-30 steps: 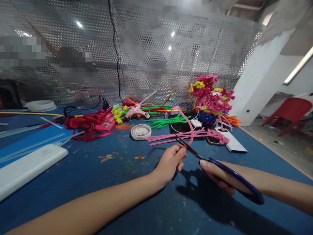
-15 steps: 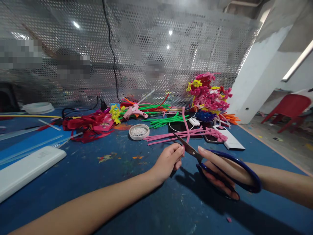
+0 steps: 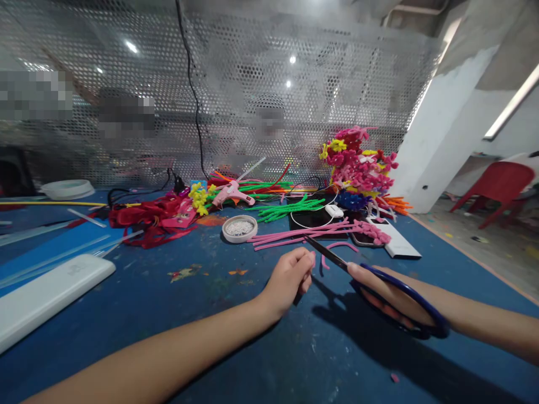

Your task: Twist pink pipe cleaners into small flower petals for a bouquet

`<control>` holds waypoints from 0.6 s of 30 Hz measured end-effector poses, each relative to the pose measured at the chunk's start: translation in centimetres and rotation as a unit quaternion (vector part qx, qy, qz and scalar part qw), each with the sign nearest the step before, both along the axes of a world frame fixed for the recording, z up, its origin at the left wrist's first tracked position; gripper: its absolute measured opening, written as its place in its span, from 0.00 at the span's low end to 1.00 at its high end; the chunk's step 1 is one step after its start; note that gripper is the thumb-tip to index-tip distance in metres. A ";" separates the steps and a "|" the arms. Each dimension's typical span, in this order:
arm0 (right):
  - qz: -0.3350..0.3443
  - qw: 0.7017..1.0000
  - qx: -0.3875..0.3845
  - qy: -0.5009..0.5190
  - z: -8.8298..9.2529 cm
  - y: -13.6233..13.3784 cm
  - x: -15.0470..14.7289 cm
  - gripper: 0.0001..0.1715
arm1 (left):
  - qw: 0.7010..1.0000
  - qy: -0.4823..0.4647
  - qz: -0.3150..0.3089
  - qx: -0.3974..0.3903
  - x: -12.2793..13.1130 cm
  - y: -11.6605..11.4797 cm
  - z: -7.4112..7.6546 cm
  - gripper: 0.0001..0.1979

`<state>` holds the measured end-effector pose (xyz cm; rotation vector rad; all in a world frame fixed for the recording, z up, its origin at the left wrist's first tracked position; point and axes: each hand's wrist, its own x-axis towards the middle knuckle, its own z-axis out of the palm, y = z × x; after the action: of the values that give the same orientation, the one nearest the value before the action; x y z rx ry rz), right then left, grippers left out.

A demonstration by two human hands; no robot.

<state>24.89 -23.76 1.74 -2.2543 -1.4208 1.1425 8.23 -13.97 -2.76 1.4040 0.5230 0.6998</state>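
My left hand [image 3: 287, 281] is closed in a pinch, with the pink fuzzy end of a pipe cleaner [image 3: 313, 258] showing at its fingertips. My right hand [image 3: 381, 292] is wrapped round the dark blue handles of a pair of scissors [image 3: 330, 254]. Their blades look closed together and point up and left, just above the left fingertips. A curved length of pink pipe cleaner [image 3: 344, 243] lies loose on the table beyond the blades. Behind it rest several straight pink pipe cleaners [image 3: 290, 235].
Across the back are a round dish of white beads [image 3: 239, 229], a pink glue gun [image 3: 233, 193], green pipe cleaners [image 3: 290, 209], red ribbon [image 3: 147, 216] and a pile of fuzzy flowers [image 3: 360, 160]. White power banks lie left [image 3: 54, 292] and right [image 3: 402, 241]. A perforated metal panel [image 3: 236, 101] stands behind.
The upright pink pipe cleaner above my left hand has been cut and dropped onto the table. The scissors' blades have closed, and my right hand has shifted slightly right.
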 end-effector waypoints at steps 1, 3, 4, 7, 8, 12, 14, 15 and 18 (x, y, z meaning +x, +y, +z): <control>0.019 0.999 -0.005 -0.031 -0.2 0.0 0.3 0.39 | 1.000 -0.005 0.007 0.006 -0.1 -0.1 0.0 0.16; 0.046 0.994 -0.014 -0.101 -0.6 0.0 1.1 0.38 | 0.999 -0.008 0.015 0.034 -0.3 -0.4 0.2 0.16; 0.065 0.989 -0.008 -0.132 -0.9 0.0 1.4 0.38 | 0.998 -0.002 0.014 0.059 -0.5 -0.6 0.4 0.16; 0.143 0.971 0.030 -0.191 -1.5 -0.1 1.9 0.35 | 0.982 0.049 -0.003 0.181 -0.8 -1.2 0.8 0.15; 0.165 0.962 0.046 -0.214 -1.6 -0.2 1.9 0.33 | 0.970 0.066 -0.020 0.235 -0.9 -1.4 1.0 0.14; 0.205 0.928 0.098 -0.295 -2.2 -0.8 1.9 0.25 | 0.898 0.095 -0.136 0.407 -0.9 -1.9 1.3 0.11; 0.221 0.931 0.099 -0.272 -2.5 -1.2 2.1 0.24 | 0.874 0.105 -0.174 0.441 -0.9 -2.0 1.2 0.12; 0.227 0.936 0.099 -0.250 -2.6 -1.3 2.4 0.23 | 0.868 0.110 -0.180 0.450 -1.0 -2.1 1.2 0.12; 0.239 0.945 0.134 -0.180 -2.5 -1.9 3.5 0.17 | 0.864 0.115 -0.182 0.455 -1.0 -2.1 1.4 0.11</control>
<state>28.36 -25.70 -0.80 -2.0492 -2.2048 0.5964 7.24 -16.07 -1.33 2.4210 0.0603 0.4704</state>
